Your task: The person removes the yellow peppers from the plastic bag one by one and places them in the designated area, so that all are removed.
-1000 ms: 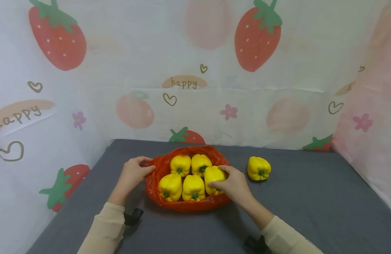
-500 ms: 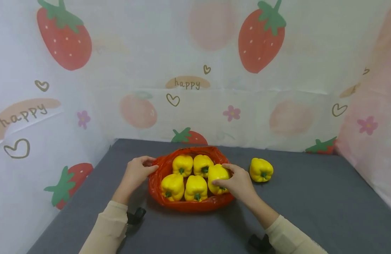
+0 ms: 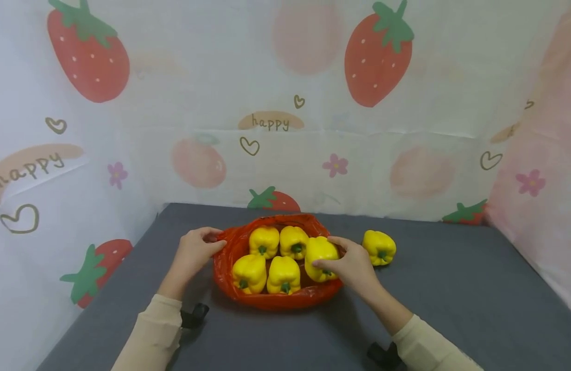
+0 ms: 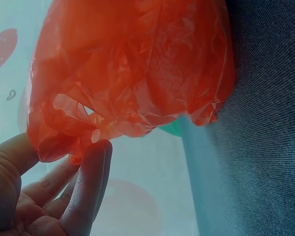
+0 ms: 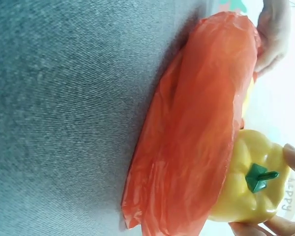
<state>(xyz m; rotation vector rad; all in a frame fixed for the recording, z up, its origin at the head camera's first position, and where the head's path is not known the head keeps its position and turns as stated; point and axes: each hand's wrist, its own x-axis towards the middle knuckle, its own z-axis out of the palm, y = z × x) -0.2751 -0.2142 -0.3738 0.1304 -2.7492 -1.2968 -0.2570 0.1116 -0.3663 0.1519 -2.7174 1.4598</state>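
Head view shows your right hand (image 3: 352,264) gripping a yellow bell pepper (image 3: 320,253) at the orange bag's (image 3: 271,299) right edge, stem toward you; your left hand (image 3: 196,250) pinches the bag's left rim, four peppers inside.

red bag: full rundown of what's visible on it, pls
The red bag is thin, crinkled, translucent orange-red plastic, lying open on the grey table with its mouth facing up. Its rim is rolled down around the yellow peppers inside: four sit in it, and a fifth pepper is gripped by the right hand at the bag's right side. The left hand pinches the bunched left rim between thumb and fingers. One more pepper lies on the table outside it, to the right.
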